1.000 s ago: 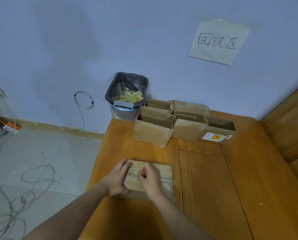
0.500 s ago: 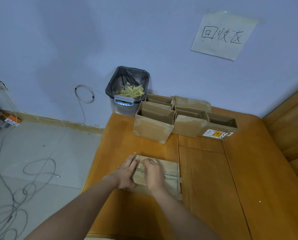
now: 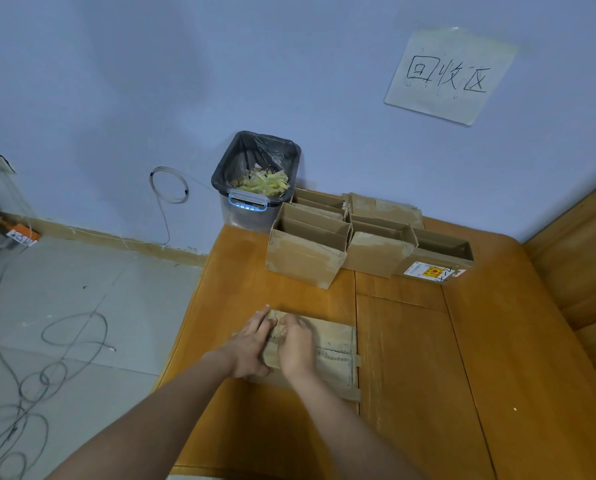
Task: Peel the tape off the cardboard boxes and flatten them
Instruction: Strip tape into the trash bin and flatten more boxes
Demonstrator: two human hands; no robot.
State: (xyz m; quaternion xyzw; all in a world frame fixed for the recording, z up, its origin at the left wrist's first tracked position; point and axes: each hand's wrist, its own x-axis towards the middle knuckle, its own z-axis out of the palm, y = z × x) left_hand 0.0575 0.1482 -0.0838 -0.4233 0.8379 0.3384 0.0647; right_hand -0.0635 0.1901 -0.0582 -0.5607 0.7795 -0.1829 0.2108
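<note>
Cables (image 3: 30, 375) loose on floor, far L, partly cut off by frame edge. L hand (image 3: 251, 344) flat, fingers straight, pressing L end of taped cardboard box (image 3: 327, 355) near table's (image 3: 428, 393) front-L edge. R hand (image 3: 295, 344) just beside, fingers curled at tape strip; pinch itself hidden, can't tell grip. Bin (image 3: 255, 181) w/ tape scraps behind table. Opened boxes (image 3: 359, 244) clustered at back. Handwritten sign (image 3: 449, 76) on wall, far R.

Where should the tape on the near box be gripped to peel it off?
Probably at its left end, where the right hand is picking at the tape beside the left hand. The strip runs left to right across the box top, so pinch that end and pull rightward along it.
</note>
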